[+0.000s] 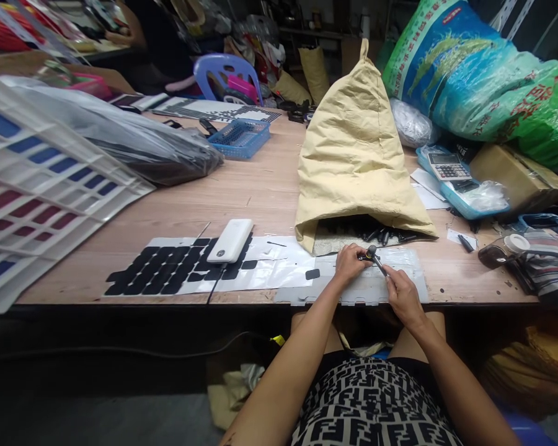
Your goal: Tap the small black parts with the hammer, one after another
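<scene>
My left hand (349, 265) is closed, its fingertips pinching a small black part (363, 256) above a translucent plastic sheet (353, 288). My right hand (403, 296) is wrapped round a metal-shafted tool (379, 265) with a round dark head. That head is at the black part, close to my left fingertips; whether they touch I cannot tell. Just beyond both hands, several black pieces (384, 236) lie in the open mouth of a yellow cloth sack (358, 167). The exact kind of the part and of the tool is too small to make out.
Left of my hands lie a sheet of black stickers (155, 269) and a white power bank (231, 240) with a cable. A white plastic crate (65, 179) leans at far left. To the right are a calculator (447, 168), a jar (500, 251) and striped cloth (553, 263). Another person (155, 43) sits behind.
</scene>
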`<state>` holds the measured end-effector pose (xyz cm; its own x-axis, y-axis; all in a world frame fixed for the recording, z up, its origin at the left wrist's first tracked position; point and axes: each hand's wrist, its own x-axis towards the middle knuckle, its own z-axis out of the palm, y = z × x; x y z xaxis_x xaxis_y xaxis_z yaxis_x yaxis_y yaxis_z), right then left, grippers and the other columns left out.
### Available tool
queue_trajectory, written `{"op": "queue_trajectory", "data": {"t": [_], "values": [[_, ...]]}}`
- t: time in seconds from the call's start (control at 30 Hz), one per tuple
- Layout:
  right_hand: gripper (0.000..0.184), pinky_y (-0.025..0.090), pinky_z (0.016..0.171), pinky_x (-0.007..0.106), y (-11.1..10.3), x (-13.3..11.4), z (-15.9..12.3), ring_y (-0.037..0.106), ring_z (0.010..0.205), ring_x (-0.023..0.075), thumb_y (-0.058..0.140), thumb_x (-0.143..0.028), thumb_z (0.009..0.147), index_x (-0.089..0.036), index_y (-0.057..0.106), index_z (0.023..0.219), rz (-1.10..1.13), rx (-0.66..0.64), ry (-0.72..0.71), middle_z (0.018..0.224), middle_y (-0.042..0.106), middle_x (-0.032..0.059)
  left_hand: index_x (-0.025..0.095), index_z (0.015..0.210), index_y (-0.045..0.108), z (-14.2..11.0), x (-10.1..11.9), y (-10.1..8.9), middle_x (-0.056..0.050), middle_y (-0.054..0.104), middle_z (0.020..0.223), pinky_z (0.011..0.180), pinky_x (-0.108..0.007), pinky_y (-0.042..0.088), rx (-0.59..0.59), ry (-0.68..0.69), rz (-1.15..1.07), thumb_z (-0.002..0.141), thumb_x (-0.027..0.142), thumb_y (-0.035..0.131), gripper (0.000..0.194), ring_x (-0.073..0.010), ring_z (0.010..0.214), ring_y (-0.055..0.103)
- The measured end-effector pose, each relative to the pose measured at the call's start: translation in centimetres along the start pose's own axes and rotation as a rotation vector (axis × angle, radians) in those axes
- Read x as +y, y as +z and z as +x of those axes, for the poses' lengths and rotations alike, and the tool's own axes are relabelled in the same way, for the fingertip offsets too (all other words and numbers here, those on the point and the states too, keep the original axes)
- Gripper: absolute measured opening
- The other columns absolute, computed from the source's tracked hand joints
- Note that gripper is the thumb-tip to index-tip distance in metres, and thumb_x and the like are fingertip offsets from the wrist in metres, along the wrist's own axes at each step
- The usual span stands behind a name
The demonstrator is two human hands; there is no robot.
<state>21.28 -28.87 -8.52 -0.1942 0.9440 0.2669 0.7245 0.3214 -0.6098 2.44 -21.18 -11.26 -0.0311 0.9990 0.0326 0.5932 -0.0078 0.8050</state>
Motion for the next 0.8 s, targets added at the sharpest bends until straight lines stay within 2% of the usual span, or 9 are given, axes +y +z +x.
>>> {"op": "queue_trajectory", "data": {"t": [0.17, 0.3, 0.37, 0.47, 0.53, 0.63, 0.73, 0.8], "values": [[0.041, 0.055, 0.091, 0.037, -0.9, 0.0, -0.1, 0.066, 0.098, 0.0221, 0.043, -0.028, 0.102, -0.022, 0.064, 0.137, 0.004, 0.047, 0.011, 0.104, 0.069, 0.0097, 0.024, 0.083, 0.076, -0.1, 0.1, 0.0, -0.001, 0.072, 0.096, 0.095, -0.039, 0.045, -0.007, 0.011, -0.009, 0.071, 0.019, 0.084, 0.015, -0.0232, 0.102, 0.061], [0.040, 0.055, 0.090, 0.037, -1.1, 0.2, -0.3, 0.066, 0.096, 0.0221, 0.043, -0.027, 0.101, -0.023, 0.065, 0.135, -0.009, 0.017, 0.003, 0.102, 0.069, 0.0088, 0.023, 0.083, 0.076, -0.1, 0.0, 0.0, -0.001, 0.072, 0.096, 0.093, -0.039, 0.045, 0.007, 0.012, 0.004, 0.071, 0.019, 0.084, 0.015, -0.0231, 0.101, 0.061], [0.039, 0.054, 0.090, 0.036, -1.2, 0.8, -0.4, 0.066, 0.097, 0.0215, 0.044, -0.027, 0.101, -0.023, 0.066, 0.133, -0.004, 0.019, 0.006, 0.104, 0.070, 0.0084, 0.023, 0.083, 0.076, -0.1, 0.0, 0.1, -0.001, 0.072, 0.095, 0.093, -0.038, 0.045, 0.006, 0.017, 0.013, 0.071, 0.020, 0.084, 0.015, -0.0235, 0.101, 0.061], [0.038, 0.053, 0.089, 0.034, -1.9, 2.6, -0.1, 0.065, 0.099, 0.0210, 0.045, -0.029, 0.101, -0.022, 0.067, 0.131, -0.052, 0.092, 0.028, 0.108, 0.070, 0.0084, 0.024, 0.086, 0.076, -0.1, -0.3, 0.1, -0.001, 0.071, 0.096, 0.092, -0.038, 0.045, -0.009, 0.039, 0.028, 0.073, 0.022, 0.083, 0.015, -0.0240, 0.101, 0.060], [0.036, 0.051, 0.082, 0.032, -2.9, 4.4, 0.2, 0.064, 0.094, 0.0205, 0.046, -0.029, 0.100, -0.022, 0.068, 0.128, -0.186, 0.164, 0.072, 0.105, 0.069, 0.0081, 0.024, 0.088, 0.076, -0.2, -0.5, 0.1, -0.001, 0.071, 0.096, 0.091, -0.038, 0.045, -0.018, 0.052, 0.041, 0.074, 0.023, 0.082, 0.015, -0.0243, 0.101, 0.060], [0.034, 0.043, 0.071, 0.030, -4.6, 7.1, 0.4, 0.059, 0.085, 0.0195, 0.048, -0.026, 0.099, -0.021, 0.071, 0.123, -0.502, 0.238, 0.152, 0.096, 0.066, 0.0074, 0.023, 0.088, 0.076, -0.4, -0.7, 0.2, -0.002, 0.069, 0.095, 0.090, -0.039, 0.044, -0.020, 0.081, 0.066, 0.075, 0.024, 0.081, 0.014, -0.0244, 0.099, 0.059], [0.032, 0.036, 0.069, 0.031, -5.6, 9.0, 0.2, 0.054, 0.084, 0.0207, 0.049, -0.023, 0.099, -0.019, 0.072, 0.120, -0.769, 0.252, 0.177, 0.091, 0.064, 0.0084, 0.024, 0.087, 0.075, -0.3, -0.8, 0.2, -0.002, 0.068, 0.093, 0.092, -0.040, 0.043, -0.033, 0.109, 0.085, 0.075, 0.024, 0.080, 0.013, -0.0249, 0.099, 0.059], [0.031, 0.034, 0.069, 0.032, -5.8, 9.6, 0.1, 0.052, 0.084, 0.0219, 0.050, -0.022, 0.099, -0.018, 0.071, 0.120, -0.862, 0.261, 0.174, 0.090, 0.062, 0.0089, 0.023, 0.086, 0.075, -0.2, -0.6, 0.0, -0.002, 0.068, 0.094, 0.093, -0.041, 0.043, -0.051, 0.115, 0.078, 0.075, 0.024, 0.079, 0.012, -0.0254, 0.099, 0.058]]}}
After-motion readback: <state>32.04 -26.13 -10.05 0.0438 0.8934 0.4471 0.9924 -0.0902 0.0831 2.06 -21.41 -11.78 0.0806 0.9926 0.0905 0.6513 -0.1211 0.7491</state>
